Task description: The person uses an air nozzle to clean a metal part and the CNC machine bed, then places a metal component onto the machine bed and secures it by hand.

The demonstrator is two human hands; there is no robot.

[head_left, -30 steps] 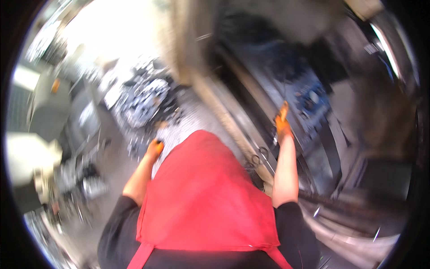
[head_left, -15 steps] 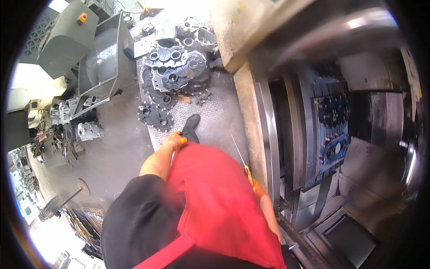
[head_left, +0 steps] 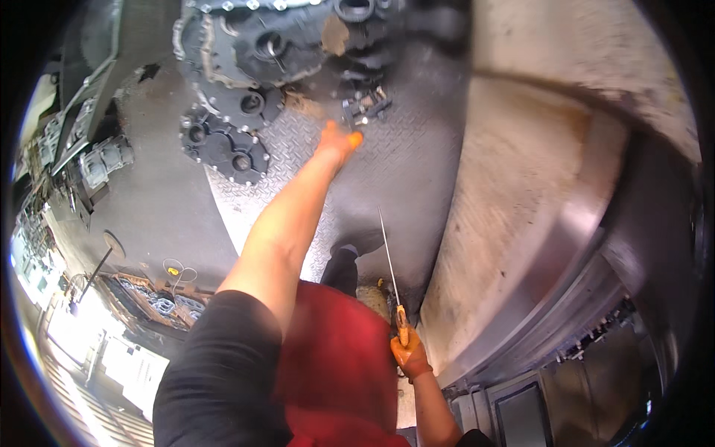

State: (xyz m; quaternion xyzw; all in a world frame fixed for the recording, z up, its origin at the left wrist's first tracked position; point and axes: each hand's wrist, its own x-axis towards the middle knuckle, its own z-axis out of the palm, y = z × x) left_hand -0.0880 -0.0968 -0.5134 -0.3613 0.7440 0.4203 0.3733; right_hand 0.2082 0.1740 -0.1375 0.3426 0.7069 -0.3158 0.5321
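My left hand (head_left: pixel 340 144), in an orange glove, reaches out over the tread-plate floor. It is just short of a small cluster of metal clamp-like parts (head_left: pixel 365 108). Motion smears its fingers, so whether it holds anything does not show. Lower down, my right hand (head_left: pixel 411 354), also gloved in orange, is closed round the orange handle of an air blow gun (head_left: pixel 403 322). The gun's long thin metal nozzle points away from me, over the floor. Dark cast housing covers (head_left: pixel 226 149) with bolt holes lie left of my left hand, with larger ones beyond.
A pale machine wall (head_left: pixel 514 208) rises close on the right, with a metal frame (head_left: pixel 573 216) curving beside it. At the left sit grey castings (head_left: pixel 106 160) and a stand with a round base (head_left: pixel 113 243). A crate of metal parts (head_left: pixel 153 298) lies lower left.
My view has turned down and toward the floor castings. The left hand has stretched forward from beside my apron to the small metal parts. The blow gun, half hidden before, now shows fully.
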